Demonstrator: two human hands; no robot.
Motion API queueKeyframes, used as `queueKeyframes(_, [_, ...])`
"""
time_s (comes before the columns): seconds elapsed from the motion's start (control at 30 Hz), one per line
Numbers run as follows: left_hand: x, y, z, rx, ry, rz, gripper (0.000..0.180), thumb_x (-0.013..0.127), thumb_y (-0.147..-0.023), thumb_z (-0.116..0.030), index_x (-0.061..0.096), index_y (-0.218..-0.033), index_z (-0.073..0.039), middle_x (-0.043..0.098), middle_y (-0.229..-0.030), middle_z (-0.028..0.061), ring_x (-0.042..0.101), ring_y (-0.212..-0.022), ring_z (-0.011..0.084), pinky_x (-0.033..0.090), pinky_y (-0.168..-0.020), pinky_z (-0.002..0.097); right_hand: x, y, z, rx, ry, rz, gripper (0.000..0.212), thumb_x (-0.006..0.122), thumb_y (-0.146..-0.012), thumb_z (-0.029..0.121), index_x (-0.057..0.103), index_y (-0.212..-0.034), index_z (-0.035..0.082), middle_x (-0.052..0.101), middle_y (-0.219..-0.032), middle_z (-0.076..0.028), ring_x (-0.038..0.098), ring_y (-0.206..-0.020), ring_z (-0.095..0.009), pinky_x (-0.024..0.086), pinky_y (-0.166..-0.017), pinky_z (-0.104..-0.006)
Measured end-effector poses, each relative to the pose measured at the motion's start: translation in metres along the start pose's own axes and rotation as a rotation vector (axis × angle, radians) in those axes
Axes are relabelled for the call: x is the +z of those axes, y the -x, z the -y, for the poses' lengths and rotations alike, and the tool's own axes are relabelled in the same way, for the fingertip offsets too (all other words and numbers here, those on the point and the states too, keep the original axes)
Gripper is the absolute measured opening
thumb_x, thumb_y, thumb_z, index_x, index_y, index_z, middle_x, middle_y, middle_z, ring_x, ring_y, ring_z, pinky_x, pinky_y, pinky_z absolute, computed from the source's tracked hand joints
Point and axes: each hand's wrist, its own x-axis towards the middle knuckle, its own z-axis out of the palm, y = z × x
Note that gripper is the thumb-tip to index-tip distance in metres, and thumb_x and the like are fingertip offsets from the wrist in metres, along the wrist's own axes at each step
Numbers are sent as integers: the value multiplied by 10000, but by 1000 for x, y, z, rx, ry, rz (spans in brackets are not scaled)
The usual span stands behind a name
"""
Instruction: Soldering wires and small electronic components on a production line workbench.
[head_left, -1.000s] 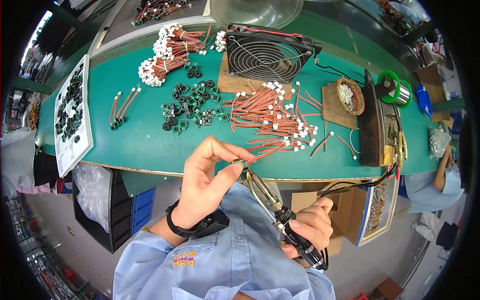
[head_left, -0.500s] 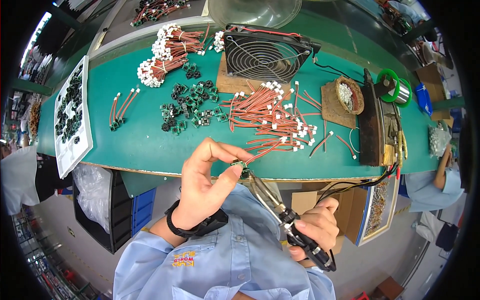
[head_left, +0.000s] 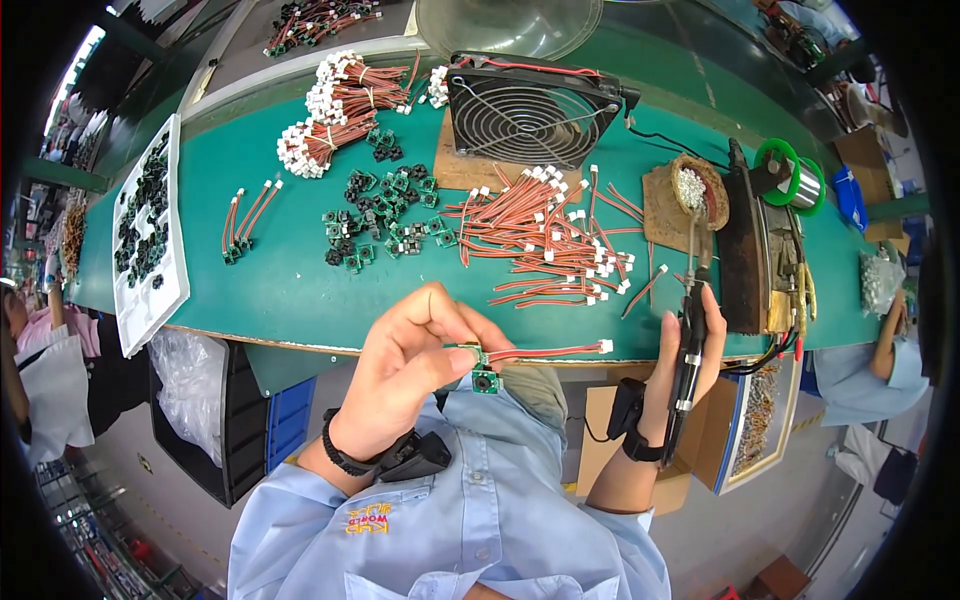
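My left hand [head_left: 410, 350] pinches a small green circuit board [head_left: 487, 381] with a black part on it, just over the front edge of the bench. From the board a red-and-black wire lead [head_left: 550, 352] runs to the right and ends in a white connector. In my right hand [head_left: 712, 335] is a black-handled soldering iron [head_left: 690, 350], its metal tip end at the near edge of a round brown bowl [head_left: 720, 200] of whitish bits. Whether the tip touches the contents is unclear.
Loose wire leads [head_left: 545, 225] and green boards [head_left: 385, 215] lie mid-bench, before a black fan [head_left: 535, 115]. A white tray [head_left: 180, 255] of boards is at left, tied wire bundles [head_left: 320, 140] behind. Right stand a solder spool [head_left: 803, 186] and a dark upright block [head_left: 742, 270].
My right hand has swung the soldering iron away from the board, up and right to the bowl. The left hand keeps the board, whose wire now points right and is fully visible.
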Motion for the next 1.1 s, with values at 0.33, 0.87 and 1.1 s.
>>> queueKeyframes(0.33, [-2,-1,3,20,-20,45,134,540,-758,-105,433,-809,-44,587,-807,172,552,-716,197,427,-655,307,1,19,47,10,-549,22,209,622,-775,-26,537,-963,8,635,-910,-133,604,-801,-162,463,-769,-252])
queueKeyframes(0.87, [-44,18,6,276,-410,-289,117,541,-813,4,481,-914,10,593,-954,144,552,-887,168,408,-810,277,46,34,22,-572,244,233,285,613,-639,24,572,-908,111,609,-818,-50,550,-780,-209,360,-673,-324])
queueKeyframes(1.1, [-52,23,11,310,-577,-283,143,561,-808,20,492,-933,17,589,-956,127,554,-888,159,411,-809,269,50,43,30,-574,359,238,258,587,-667,76,571,-920,122,593,-822,-50,539,-823,-213,351,-712,-332])
